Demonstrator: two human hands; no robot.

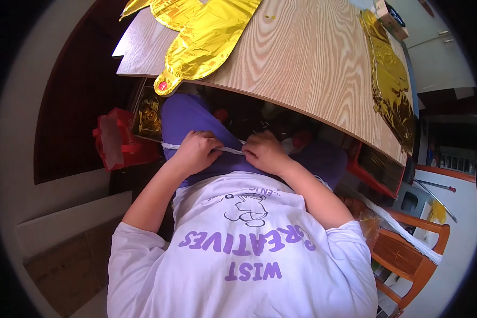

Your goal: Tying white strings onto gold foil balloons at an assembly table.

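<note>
Over my purple-trousered lap point(188, 119) runs a thin white cord-like strip point(231, 150), loosely twisted. My left hand point(199, 151) is closed on it, with the thumb pointing toward the other hand. A short way to the right, my right hand point(265, 152) pinches the same strip between curled fingers. The piece between the two hands looks fairly straight, and one end passes left across my thigh. A shiny gold foil balloon point(209, 40), flat and with a red spot at its tip, hangs slightly over the table edge in front of me.
The wood-grain table point(302, 58) stands close ahead, its edge above my knees. More gold foil point(389, 79) lies along its right side. A red bag point(119, 140) is at the left. On the right stands a wooden chair point(408, 249) with a long white strip point(403, 230) draped across it.
</note>
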